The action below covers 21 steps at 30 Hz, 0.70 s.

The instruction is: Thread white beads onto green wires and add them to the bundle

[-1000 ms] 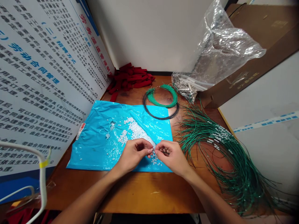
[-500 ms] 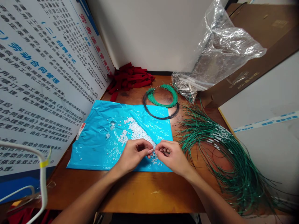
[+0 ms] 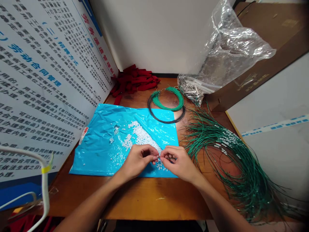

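My left hand (image 3: 139, 160) is pinched closed over the blue plastic bag (image 3: 94, 141), its fingertips almost touching those of the other hand. What it grips is too small to make out. Opposite it, my right hand (image 3: 178, 161) pinches a thin dark wire (image 3: 171, 158). Many small white beads (image 3: 142, 135) lie loose on the bag, just behind and beneath the fingers. To the right spreads a large bundle of green wires (image 3: 251, 174), with white beads (image 3: 229, 138) on part of it.
Behind the bag lie a green wire coil (image 3: 180, 100) and a black coil (image 3: 166, 122). Red fabric strips (image 3: 135, 80) are piled at the back. A clear plastic bag (image 3: 231, 54) leans on a cardboard box (image 3: 272, 64). A white cable (image 3: 45, 187) stands at the left.
Both hands stay in nearly the same place. The fingertips have shifted very slightly against each other.
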{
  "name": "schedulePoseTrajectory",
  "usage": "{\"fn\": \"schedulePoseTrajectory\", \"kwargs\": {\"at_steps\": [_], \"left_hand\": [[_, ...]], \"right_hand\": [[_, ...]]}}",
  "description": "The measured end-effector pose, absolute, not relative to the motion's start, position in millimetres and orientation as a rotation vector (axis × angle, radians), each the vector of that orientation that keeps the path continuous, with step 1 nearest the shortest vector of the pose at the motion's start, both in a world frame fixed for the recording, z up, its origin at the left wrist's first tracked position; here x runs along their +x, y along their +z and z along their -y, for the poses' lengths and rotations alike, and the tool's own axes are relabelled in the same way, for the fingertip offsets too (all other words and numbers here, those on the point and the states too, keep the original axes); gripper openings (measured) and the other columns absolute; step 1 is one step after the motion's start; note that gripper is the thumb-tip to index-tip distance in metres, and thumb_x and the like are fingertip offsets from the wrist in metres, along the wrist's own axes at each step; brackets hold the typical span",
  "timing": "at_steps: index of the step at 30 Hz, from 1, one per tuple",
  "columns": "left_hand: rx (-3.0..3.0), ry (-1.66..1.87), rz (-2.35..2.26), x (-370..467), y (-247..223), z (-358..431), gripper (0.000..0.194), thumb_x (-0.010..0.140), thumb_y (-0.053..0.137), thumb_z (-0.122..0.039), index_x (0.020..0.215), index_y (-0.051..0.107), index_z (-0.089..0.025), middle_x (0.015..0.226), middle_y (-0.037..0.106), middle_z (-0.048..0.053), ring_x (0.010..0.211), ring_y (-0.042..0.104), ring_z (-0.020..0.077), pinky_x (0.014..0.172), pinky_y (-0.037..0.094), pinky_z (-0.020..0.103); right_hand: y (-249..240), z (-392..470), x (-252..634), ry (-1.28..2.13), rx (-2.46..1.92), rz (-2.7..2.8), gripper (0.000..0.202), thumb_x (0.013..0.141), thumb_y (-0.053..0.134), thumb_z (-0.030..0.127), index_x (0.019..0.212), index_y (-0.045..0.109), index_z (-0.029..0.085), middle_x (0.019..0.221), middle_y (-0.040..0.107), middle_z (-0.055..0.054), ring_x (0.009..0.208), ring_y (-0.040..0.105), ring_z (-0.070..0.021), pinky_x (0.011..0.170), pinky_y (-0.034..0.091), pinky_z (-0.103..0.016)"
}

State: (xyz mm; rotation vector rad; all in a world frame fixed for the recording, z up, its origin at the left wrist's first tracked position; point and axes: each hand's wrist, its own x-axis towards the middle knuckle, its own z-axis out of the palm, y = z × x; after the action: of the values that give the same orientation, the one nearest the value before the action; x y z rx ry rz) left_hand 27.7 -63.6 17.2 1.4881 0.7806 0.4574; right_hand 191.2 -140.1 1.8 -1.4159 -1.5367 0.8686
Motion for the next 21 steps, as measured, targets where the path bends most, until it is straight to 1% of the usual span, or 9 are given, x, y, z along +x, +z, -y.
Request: {"fn": "schedulePoseTrajectory", "kwargs": {"at_steps": [6, 10, 21], "left_hand": [[1.594, 0.423, -0.786, 26.0, 17.2, 62.9, 0.007, 0.075, 0.063, -0.008, 0.073, 0.069, -0.011, 0.063, 0.067, 0.002, 0.057, 0.060, 0.0114, 0.058, 0.047, 0.021], [1.636, 0.405, -0.781, 24.9, 17.4, 62.2, 0.007, 0.075, 0.063, -0.009, 0.073, 0.070, -0.010, 0.065, 0.068, 0.003, 0.057, 0.061, 0.0116, 0.059, 0.048, 0.021], [1.477, 0.400, -0.763, 24.6, 17.1, 60.5, 0.003, 0.073, 0.066, -0.012, 0.073, 0.068, -0.010, 0.065, 0.068, 0.003, 0.056, 0.062, 0.0128, 0.056, 0.049, 0.022]], "right_hand": [[0.0, 141.0, 191.7, 0.876, -1.453, 1.530, 0.010, 0.077, 0.057, 0.010, 0.070, 0.062, 0.015, 0.066, 0.056, 0.000, 0.056, 0.047, -0.0087, 0.049, 0.034, -0.019], [0.8, 140.9, 192.3, 0.890, -1.421, 1.548, 0.010, 0.077, 0.057, 0.009, 0.069, 0.062, 0.015, 0.066, 0.056, 0.000, 0.059, 0.049, -0.0090, 0.051, 0.036, -0.019], [0.8, 141.7, 192.5, 0.936, -1.439, 1.512, 0.010, 0.077, 0.057, 0.010, 0.069, 0.062, 0.014, 0.064, 0.055, 0.001, 0.056, 0.045, -0.0081, 0.049, 0.034, -0.019]]}}
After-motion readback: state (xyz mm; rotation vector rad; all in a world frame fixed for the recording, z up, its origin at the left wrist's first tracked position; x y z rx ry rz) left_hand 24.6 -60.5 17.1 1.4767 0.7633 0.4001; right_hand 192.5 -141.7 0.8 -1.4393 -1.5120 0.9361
